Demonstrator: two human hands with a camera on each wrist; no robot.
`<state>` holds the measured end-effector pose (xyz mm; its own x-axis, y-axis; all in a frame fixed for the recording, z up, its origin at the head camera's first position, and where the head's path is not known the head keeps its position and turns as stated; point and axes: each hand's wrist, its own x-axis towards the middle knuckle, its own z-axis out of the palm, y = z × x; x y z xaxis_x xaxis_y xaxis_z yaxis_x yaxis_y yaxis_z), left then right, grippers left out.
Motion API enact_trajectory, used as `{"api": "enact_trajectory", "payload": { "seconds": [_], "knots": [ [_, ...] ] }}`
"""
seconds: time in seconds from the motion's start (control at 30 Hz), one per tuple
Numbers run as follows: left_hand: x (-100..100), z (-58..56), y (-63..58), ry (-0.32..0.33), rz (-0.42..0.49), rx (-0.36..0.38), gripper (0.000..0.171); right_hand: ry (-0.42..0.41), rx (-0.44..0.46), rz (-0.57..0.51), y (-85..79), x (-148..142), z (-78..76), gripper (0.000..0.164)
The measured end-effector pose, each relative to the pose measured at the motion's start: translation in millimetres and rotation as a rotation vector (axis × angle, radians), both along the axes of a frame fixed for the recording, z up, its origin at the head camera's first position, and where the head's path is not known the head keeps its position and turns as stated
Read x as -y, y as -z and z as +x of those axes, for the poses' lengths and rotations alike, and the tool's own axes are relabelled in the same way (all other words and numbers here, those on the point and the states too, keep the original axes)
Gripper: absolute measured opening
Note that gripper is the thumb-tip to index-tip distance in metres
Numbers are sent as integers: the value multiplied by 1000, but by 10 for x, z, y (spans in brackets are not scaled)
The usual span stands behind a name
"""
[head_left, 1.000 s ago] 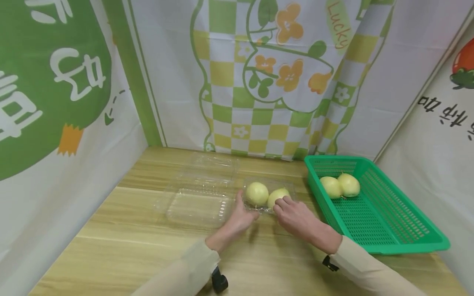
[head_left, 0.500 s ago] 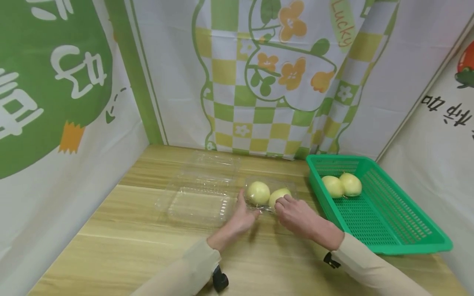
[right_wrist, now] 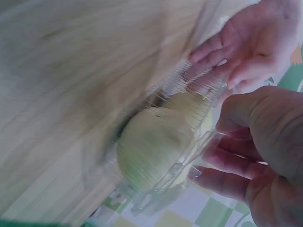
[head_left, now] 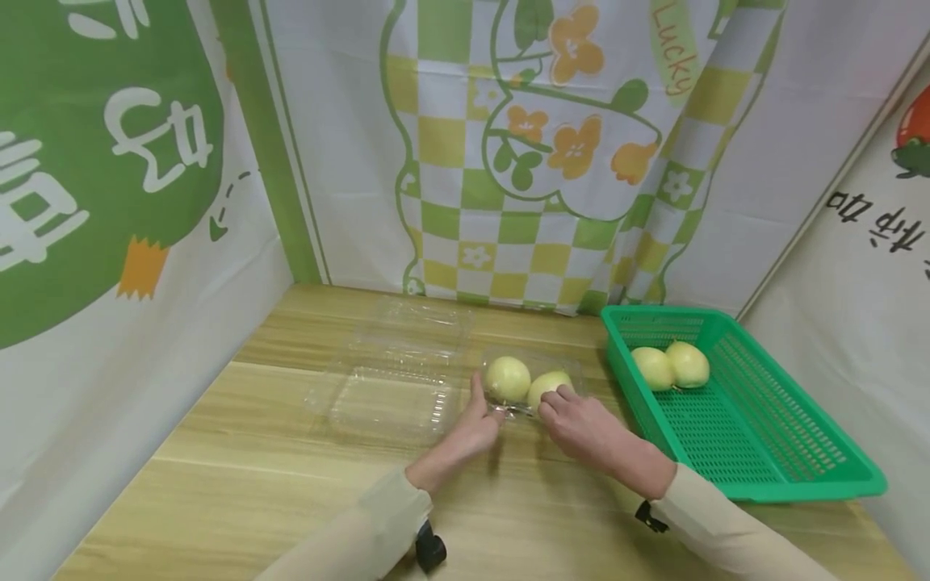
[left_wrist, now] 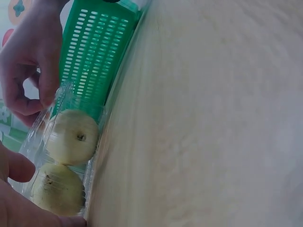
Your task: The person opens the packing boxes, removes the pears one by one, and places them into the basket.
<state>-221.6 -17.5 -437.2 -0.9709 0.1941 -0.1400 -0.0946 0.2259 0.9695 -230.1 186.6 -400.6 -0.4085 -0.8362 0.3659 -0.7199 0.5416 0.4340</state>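
A clear plastic clamshell box holds two round pale-yellow fruits, seen side by side through the plastic. My left hand grips the box's left end, its thumb at the front edge and a finger along the side. At the front right, my right hand pinches the box's edge between curled fingers and thumb. The right wrist view shows the thin plastic rim right at the right fingertips. In the left wrist view the fruits sit behind the ribbed wall.
Left of the hands lies another clear clamshell, lid folded back. At the right stands a green slotted basket with two more pale fruits in it. A printed curtain hangs behind the wooden table.
The left hand's fingers have shifted slightly at the box's left front corner. The right hand stays at the front edge; the whole view has drifted slightly.
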Motion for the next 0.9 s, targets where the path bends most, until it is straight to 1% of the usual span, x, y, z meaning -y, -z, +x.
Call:
{"api": "enact_trajectory", "payload": {
  "seconds": [0.2,0.33,0.53,0.6,0.7,0.9],
  "knots": [
    [-4,-4,-21,-2,-25,-3,82,5,-26,9,38,-24,35,16],
    [-12,-23,-12,-3,-33,-1,81,49,-44,26,68,-43,57,12],
    [-5,-33,10,0,1,-12,82,125,-76,9,106,-26,100,12],
    [-1,-32,7,-5,11,-18,81,139,-83,13,109,-4,98,9],
    [0,-34,4,-14,21,-25,80,149,-85,28,105,27,88,7],
    [4,-24,0,-3,45,-7,81,152,-86,72,78,44,73,12]
  ]
}}
